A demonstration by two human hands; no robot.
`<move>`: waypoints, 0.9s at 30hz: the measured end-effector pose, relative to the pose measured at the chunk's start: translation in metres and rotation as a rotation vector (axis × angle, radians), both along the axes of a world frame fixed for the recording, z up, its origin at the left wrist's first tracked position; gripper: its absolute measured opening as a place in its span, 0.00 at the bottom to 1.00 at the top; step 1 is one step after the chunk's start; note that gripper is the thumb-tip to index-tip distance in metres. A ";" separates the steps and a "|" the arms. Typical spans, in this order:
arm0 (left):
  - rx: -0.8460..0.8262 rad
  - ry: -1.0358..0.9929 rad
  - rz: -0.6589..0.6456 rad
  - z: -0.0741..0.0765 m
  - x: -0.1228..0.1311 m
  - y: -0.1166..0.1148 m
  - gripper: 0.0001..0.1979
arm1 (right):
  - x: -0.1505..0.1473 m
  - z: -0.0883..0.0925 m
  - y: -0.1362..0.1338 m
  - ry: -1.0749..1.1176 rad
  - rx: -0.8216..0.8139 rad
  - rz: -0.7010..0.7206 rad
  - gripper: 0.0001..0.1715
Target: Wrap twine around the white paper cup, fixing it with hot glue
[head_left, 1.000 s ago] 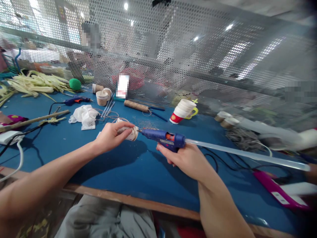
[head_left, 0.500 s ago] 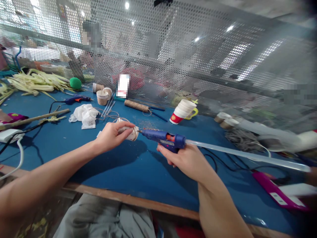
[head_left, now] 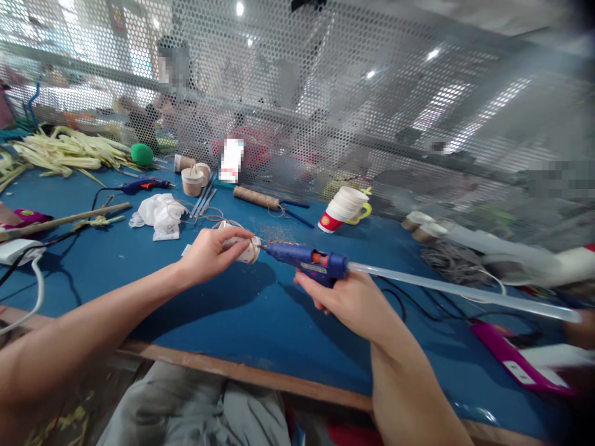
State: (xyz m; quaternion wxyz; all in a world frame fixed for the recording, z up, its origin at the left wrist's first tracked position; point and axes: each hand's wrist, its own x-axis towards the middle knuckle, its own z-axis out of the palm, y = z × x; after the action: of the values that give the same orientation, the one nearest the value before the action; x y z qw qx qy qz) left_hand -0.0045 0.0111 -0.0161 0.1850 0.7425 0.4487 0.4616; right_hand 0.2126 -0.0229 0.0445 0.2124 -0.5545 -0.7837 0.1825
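- The blue counter (head_left: 223, 322) runs from its wooden near edge, just above the person's lap, back to a perforated metal screen (head_left: 325, 93). Craft clutter is spread over most of it.
- Nearest, the right hand (head_left: 346, 300) is clamped round the grip of a blue glue gun (head_left: 307, 259). A long clear glue stick (head_left: 465, 291) juts from the back of the gun, out past the right of that hand.
- That stick hangs low over a black cord (head_left: 418, 310) and other clutter. A turn of the wrist could, I judge, swing it into them or snap it.
- Left of the gun, the left hand (head_left: 204, 254) is closed on a small white cup (head_left: 246, 248), pinching its wall between thumb and fingers. The cup is held above the counter on its side, with one end facing the nozzle.
- The nozzle tip meets that end or stops just short of it. Which of the two cannot be told.
- The left fingertips sit very near the tip. A slip of either hand could bring hot glue or hot metal onto the skin.
- Too long a squeeze could send glue running down the cup and dripping onto the counter under it.
- A hard pinch could dent the cup's thin wall.
- Beyond the left hand lie loose twine (head_left: 209, 215) and a white cloth (head_left: 158, 217). Trailing glue threads could catch on either.
- Beyond the right hand stands a stack of paper cups (head_left: 341, 207), well apart from the hand.
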 end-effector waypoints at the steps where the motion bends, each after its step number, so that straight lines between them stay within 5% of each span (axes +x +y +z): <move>1: 0.002 -0.001 0.005 0.000 0.000 0.001 0.12 | 0.000 0.000 0.000 -0.001 -0.005 0.004 0.16; 27: -0.021 -0.060 -0.005 0.002 0.001 -0.001 0.12 | 0.003 -0.005 -0.001 -0.085 0.138 0.020 0.18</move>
State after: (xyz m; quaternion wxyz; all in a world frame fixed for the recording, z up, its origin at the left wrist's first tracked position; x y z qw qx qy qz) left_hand -0.0033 0.0101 -0.0138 0.2072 0.7275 0.4461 0.4784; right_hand 0.2156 -0.0237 0.0397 0.2150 -0.5378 -0.8082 0.1065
